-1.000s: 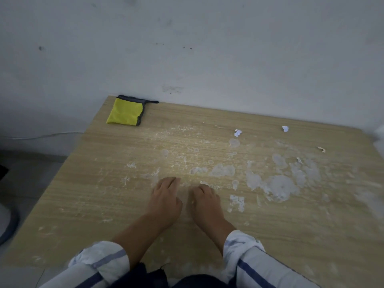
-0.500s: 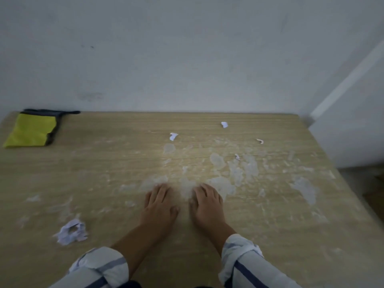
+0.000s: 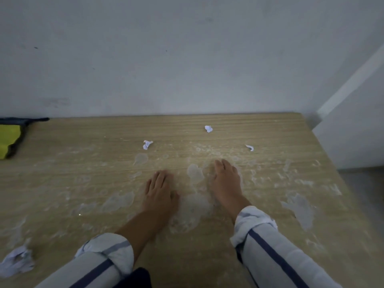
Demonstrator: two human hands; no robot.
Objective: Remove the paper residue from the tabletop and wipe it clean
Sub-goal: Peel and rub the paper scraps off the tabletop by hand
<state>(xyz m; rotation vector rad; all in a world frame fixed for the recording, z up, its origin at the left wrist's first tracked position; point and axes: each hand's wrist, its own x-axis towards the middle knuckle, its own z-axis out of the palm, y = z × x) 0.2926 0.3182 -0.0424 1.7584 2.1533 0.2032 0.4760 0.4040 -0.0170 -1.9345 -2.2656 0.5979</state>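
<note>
Far left of the left hand (image 3: 160,192), the yellow cloth (image 3: 7,140) is left untouched on the tabletop (image 3: 83,163). The left hand is laid flat, fingers straight and close, nothing held. Just right of it a paper residue patch (image 3: 191,210) is seen; beyond, the right hand (image 3: 226,179), also flat and empty, has been moved farther out, so fresh residue is judged next.

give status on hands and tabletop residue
Left hand, right hand on light wooden tabletop, empty. Whitish paper residue patches not yet off. Yellow cloth untouched, far left.
</note>
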